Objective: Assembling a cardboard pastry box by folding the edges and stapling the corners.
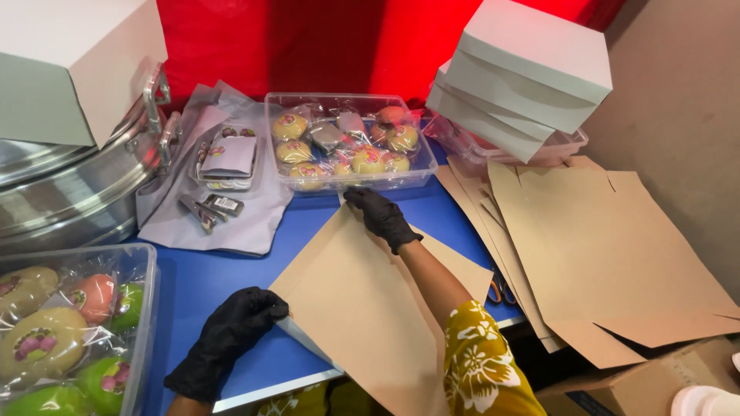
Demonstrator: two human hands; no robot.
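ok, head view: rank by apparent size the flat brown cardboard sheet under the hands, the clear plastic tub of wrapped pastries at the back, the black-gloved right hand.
1. Flat brown cardboard sheet
2. Clear plastic tub; farther off, so its true size is unsure
3. Black-gloved right hand

flat box blank [362, 308]: tan card sheet lying unfolded on the blue desk, both gloved hands on its corners
stack of flat blanks [609, 254]: more tan card sheets, piled at the right edge of the desk
white boxes [524, 69]: closed, rectangular, stacked top right on a clear tub
white box [69, 62]: large, top left, resting on a steel pot
clear tub [347, 142]: centre back, holds plastic-wrapped round cakes with pink round labels
near tub [142, 323]: lower left, wrapped green, yellow and orange cakes, same pink labels
small sachets [227, 158]: on grey bags, left of centre
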